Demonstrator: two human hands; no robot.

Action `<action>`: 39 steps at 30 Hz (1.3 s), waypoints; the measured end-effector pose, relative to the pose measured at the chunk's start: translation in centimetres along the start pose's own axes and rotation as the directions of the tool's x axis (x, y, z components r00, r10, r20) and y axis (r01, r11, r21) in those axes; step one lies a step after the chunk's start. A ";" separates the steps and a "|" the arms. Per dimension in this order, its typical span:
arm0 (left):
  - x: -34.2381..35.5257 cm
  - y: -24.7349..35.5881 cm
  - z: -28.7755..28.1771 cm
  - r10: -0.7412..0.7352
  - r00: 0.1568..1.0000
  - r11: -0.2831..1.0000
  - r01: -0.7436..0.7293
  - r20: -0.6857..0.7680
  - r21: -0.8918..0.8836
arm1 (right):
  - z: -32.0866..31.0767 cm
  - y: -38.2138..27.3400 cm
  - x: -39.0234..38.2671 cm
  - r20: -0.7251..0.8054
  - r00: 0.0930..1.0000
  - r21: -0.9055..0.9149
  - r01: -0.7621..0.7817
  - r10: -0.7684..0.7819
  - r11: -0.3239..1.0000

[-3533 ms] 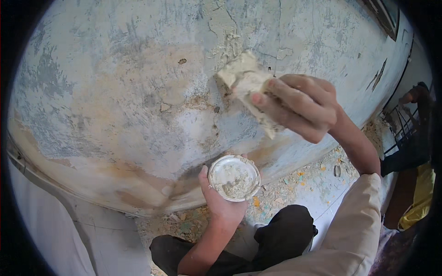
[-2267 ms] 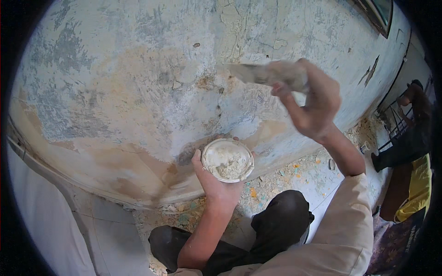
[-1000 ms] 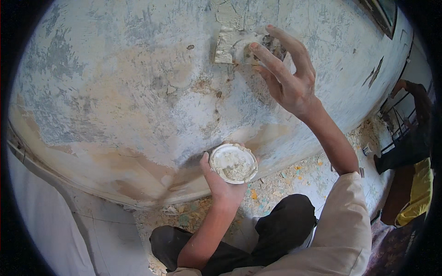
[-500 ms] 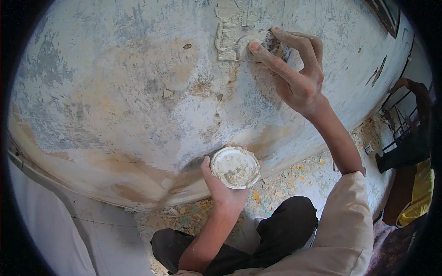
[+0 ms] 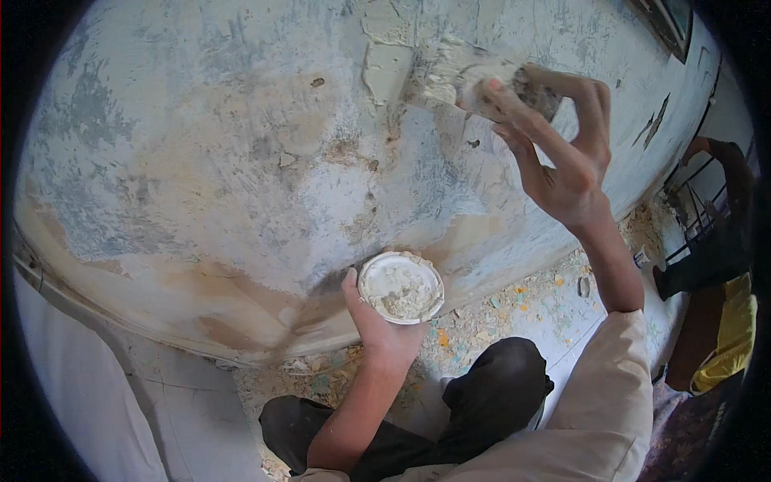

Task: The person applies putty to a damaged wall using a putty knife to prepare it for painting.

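Observation:
My right hand grips a putty knife, a flat scraper whose blade carries wet off-white putty. Thumb and fingers pinch it from both faces, close in front of the wall. Left of the blade, a fresh patch of putty with a ragged edge clings to the wall. Lower down, my left hand supports a round white tub lid from beneath, its thumb at the rim. Lumpy putty lies in that lid. The fingers under it are mostly hidden.
Peeled paint flakes litter the floor along the wall's foot. On the far right another person is partly visible beside dark metal bars. A white cloth or sheet hangs at the lower left. A dark-framed opening shows at the upper right.
My right hand and the putty knife have moved right and slightly down, tilting off the wall and uncovering the smoothed patch. The lid in my left hand has shifted slightly left.

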State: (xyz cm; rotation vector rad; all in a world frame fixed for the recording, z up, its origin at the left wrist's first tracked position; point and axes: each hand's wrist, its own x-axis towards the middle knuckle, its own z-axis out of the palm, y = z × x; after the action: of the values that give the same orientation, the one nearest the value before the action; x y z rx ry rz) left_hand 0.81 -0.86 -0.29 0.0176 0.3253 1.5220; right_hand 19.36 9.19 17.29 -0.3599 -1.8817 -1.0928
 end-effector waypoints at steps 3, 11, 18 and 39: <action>0.3 0.1 -0.4 0.009 0.998 1.000 -0.008 -0.056 0.015 | -0.6 -0.7 0.9 -0.045 0.999 0.043 -0.007 0.008 0.999; -0.3 0.3 -0.1 0.009 1.000 1.000 -0.009 0.003 -0.022 | 3.7 -0.3 1.4 -0.105 0.974 0.003 0.202 -0.201 0.979; -0.4 0.2 0.2 0.005 1.000 1.000 -0.006 -0.008 -0.027 | 4.8 3.1 3.5 -0.099 0.926 0.016 0.368 -0.365 0.930; -1.7 0.4 1.7 0.115 0.983 0.992 -0.120 0.143 0.027 | -6.2 -4.2 0.3 0.227 0.973 0.423 -0.067 -0.034 0.904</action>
State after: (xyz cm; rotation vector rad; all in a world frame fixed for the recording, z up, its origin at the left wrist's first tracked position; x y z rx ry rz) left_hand 0.80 -2.22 1.77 0.1751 0.2407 1.6228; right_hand 20.02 1.81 16.56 -0.2537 -2.2557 -0.6139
